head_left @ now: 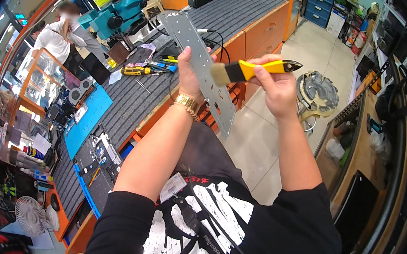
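My left hand point(193, 75) grips a long, thin grey metal plate point(189, 32) by its edge, thumb up along the near side. Small holes and cutouts dot the plate, which is held tilted above the floor beside the workbench. In my right hand point(280, 89) is a paintbrush point(250, 71) with a yellow and black handle, pinched between thumb and fingers. Its pale bristles point left and overlap the plate's face; whether they touch it I cannot tell. A gold watch band circles my left wrist.
A ridged grey mat covers the orange workbench point(145, 101). On it are a teal microscope point(118, 14), a yellow screwdriver point(137, 71), tweezers point(143, 86), a blue mat point(89, 116) and an opened laptop point(101, 165). A worn stool point(317, 94) stands right. Two people are beyond the bench.
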Tool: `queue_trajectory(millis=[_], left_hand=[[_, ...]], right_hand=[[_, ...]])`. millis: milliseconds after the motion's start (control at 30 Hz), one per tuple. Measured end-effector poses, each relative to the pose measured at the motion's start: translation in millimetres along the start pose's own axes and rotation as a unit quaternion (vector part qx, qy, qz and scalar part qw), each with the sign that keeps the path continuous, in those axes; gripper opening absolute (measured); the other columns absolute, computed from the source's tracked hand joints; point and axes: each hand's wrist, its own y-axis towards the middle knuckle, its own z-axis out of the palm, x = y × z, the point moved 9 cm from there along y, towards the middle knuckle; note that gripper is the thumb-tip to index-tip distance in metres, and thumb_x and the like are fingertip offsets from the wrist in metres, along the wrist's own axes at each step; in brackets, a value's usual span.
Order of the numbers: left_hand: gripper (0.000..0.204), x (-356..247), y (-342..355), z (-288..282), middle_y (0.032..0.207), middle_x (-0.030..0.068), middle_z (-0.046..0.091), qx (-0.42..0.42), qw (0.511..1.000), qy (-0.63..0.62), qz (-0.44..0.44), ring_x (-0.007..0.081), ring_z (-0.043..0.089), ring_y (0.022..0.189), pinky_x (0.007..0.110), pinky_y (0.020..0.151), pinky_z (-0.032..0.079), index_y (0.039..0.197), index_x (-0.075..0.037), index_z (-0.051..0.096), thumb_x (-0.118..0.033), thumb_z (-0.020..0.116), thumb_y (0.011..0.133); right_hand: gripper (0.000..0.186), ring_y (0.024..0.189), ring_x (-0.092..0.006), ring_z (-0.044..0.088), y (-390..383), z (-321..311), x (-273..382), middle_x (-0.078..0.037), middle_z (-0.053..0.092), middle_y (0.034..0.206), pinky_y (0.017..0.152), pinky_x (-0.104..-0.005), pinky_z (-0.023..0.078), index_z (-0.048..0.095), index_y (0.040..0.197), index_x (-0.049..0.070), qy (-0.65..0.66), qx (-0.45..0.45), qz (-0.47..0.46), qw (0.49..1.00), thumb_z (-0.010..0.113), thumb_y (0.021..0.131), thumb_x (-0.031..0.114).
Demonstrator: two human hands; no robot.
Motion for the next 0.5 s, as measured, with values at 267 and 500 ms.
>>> queue_trajectory(millis=[267, 500], left_hand=[[0.069, -13, -2, 5, 0.126, 0.0074, 0.071, -0.037, 0.999, -0.002, 0.027, 0.0279, 0.073, 0.114, 0.053, 0.078, 0.066, 0.131, -0.010, 0.066, -0.072, 0.056, 0.102], [0.083, -46, -6, 4, 0.134, 0.0114, 0.069, -0.003, 0.998, 0.022, 0.057, 0.0313, 0.072, 0.121, 0.058, 0.086, 0.064, 0.146, -0.007, 0.060, -0.077, 0.051, 0.101]], right_hand=[[0.014, 0.108, -0.0197, 0.076, -2, -26, -27, -0.013, 0.079, 0.123, 0.088, -0.0336, 0.064, 0.065, 0.125, 0.008, -0.006, 0.040, 0.091, 0.995, 0.070, 0.112, 0.012], [0.008, 0.095, -0.0165, 0.076, -28, -59, -62, -0.008, 0.078, 0.105, 0.087, -0.0346, 0.062, 0.065, 0.116, 0.005, -0.185, 0.094, 0.154, 0.966, 0.067, 0.111, 0.011]])
